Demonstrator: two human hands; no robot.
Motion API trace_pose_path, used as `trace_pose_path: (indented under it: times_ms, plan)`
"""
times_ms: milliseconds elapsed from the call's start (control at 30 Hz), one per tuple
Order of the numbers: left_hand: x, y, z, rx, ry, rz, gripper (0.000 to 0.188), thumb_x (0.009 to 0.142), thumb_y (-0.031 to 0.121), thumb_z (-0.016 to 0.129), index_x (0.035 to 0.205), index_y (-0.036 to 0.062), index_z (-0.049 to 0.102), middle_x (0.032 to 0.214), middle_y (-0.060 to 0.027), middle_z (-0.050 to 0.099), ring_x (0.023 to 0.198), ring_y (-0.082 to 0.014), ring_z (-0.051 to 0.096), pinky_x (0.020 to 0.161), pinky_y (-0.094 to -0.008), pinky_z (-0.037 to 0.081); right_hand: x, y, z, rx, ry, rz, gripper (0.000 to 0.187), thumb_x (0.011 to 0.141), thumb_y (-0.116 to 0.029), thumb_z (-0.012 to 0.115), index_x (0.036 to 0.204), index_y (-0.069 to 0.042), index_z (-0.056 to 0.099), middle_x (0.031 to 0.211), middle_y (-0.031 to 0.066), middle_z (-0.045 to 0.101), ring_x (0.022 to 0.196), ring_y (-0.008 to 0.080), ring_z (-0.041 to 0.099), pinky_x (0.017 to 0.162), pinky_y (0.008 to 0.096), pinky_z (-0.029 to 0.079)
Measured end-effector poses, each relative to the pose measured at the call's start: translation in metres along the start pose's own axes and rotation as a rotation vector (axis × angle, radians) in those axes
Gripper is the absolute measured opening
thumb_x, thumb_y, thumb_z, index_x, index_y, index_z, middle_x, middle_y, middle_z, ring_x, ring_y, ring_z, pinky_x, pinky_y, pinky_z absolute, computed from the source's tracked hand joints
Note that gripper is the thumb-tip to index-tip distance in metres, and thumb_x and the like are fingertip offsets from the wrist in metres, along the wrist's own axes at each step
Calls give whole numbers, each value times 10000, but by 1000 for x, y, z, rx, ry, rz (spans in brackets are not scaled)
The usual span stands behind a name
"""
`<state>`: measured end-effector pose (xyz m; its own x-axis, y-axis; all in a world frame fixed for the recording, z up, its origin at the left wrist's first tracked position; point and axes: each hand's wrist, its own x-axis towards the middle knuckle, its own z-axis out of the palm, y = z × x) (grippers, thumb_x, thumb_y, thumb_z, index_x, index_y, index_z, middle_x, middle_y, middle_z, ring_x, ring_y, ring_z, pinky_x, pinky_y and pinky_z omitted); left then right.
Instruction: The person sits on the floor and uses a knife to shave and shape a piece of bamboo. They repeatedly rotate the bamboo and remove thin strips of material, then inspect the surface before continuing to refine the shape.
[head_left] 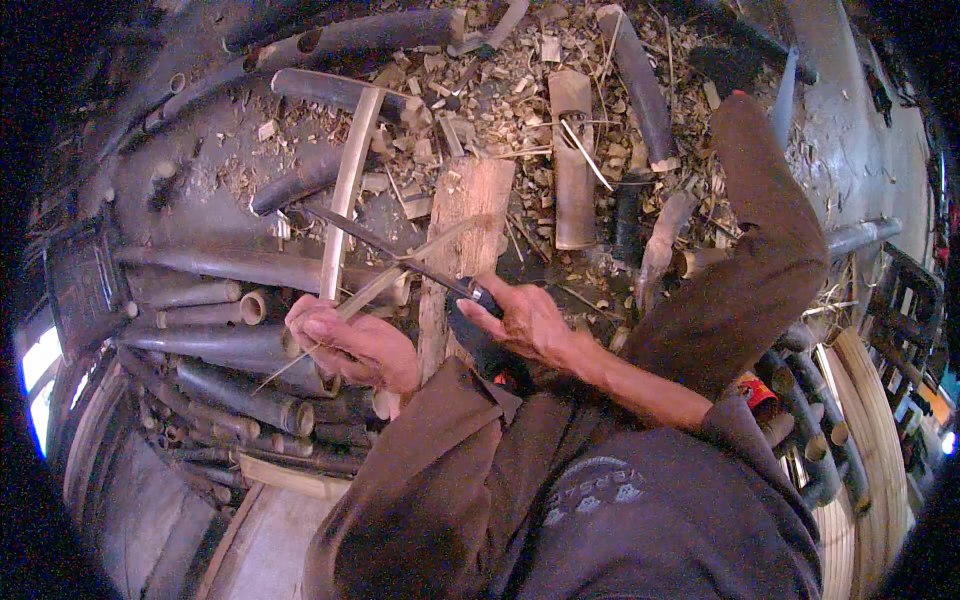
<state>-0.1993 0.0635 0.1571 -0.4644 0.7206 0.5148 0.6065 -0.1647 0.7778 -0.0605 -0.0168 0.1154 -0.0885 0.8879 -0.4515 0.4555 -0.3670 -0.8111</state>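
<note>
My left hand is closed around a thin bamboo strip, which slants up to the right. In my right hand, the fingers wrap round the handle of a knife. Its long dark blade points to the upper left and crosses the strip just beyond my left hand, seemingly touching it. Under the strip's far end lies a rough wooden board, running away from my lap. A longer pale bamboo slat stretches away behind my left fingers; whether they touch it I cannot tell.
Bamboo chips litter the floor ahead. A split bamboo piece and a dark bamboo pole lie among them. Bamboo tubes are stacked at the left. My bent right leg borders the work area. Bundled slats stand at the right.
</note>
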Motion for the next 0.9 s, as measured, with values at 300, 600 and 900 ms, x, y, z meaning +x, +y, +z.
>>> trace_pose_path:
  times_ms: [300,600,900]
  plan:
    - [-1,5,-6,59,-35,-21,376,1017,324,315,790,36,403,789,-95,436,769,-216,433,747,-350,372,28,75,6,-137,47,183,465,901,-487,522,1041,-44,549,781,255,627,769,434,623,669,475,500]
    - [2,3,7,-593,-213,-310,320,1008,347,392,872,64,332,764,-103,461,726,-197,453,723,-376,431,14,61,8,31,56,70,495,908,-487,515,1063,-18,553,778,254,629,769,427,626,698,472,489]
    - [4,-13,0,-676,-191,-332,369,1006,392,365,760,125,302,593,-21,334,523,-118,350,521,-289,361,30,102,8,-13,95,287,522,901,-542,472,1047,-49,566,841,271,642,809,454,626,732,535,502]
